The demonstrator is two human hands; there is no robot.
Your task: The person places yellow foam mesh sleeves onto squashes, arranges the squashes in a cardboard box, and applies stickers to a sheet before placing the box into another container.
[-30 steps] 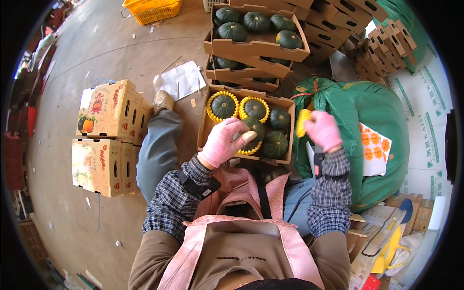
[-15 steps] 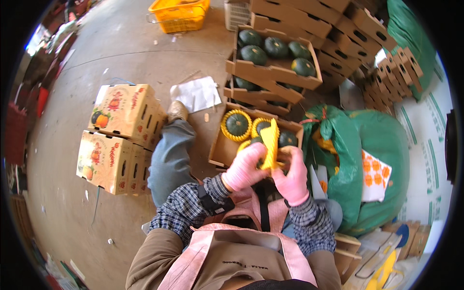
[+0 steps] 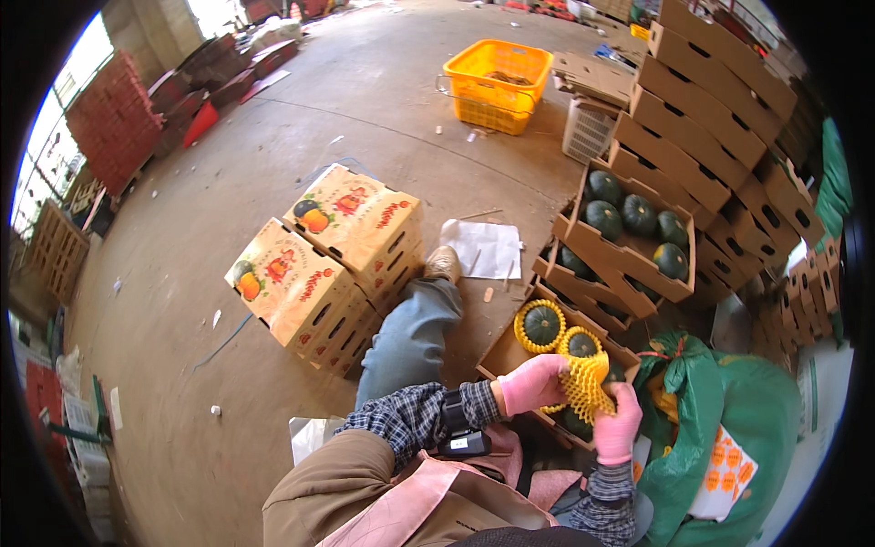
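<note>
My left hand (image 3: 533, 383) and my right hand (image 3: 616, 421), both in pink gloves, grip a yellow foam net sleeve (image 3: 589, 381), stretched between them over an open cardboard box (image 3: 497, 349). In that box are dark green squashes (image 3: 541, 325), at least two ringed by yellow nets, with others partly hidden under my hands and the sleeve. To the right of my right hand a green sack (image 3: 756, 419) gapes, showing yellow material inside, with a white sheet of orange stickers (image 3: 718, 479) lying on it.
Stacked printed cartons (image 3: 351, 237) stand left of my outstretched leg, near a white sheet (image 3: 483, 246). Trays of squashes (image 3: 674, 287) are piled behind my box, with tall stacks of cardboard trays (image 3: 693, 100) beyond. A yellow basket (image 3: 492, 105) sits farther back on the floor (image 3: 155, 319).
My right hand brought the yellow sleeve to my left hand, and both now spread it. My view has swung up and leftward, so things appear shifted right and more of the floor shows.
</note>
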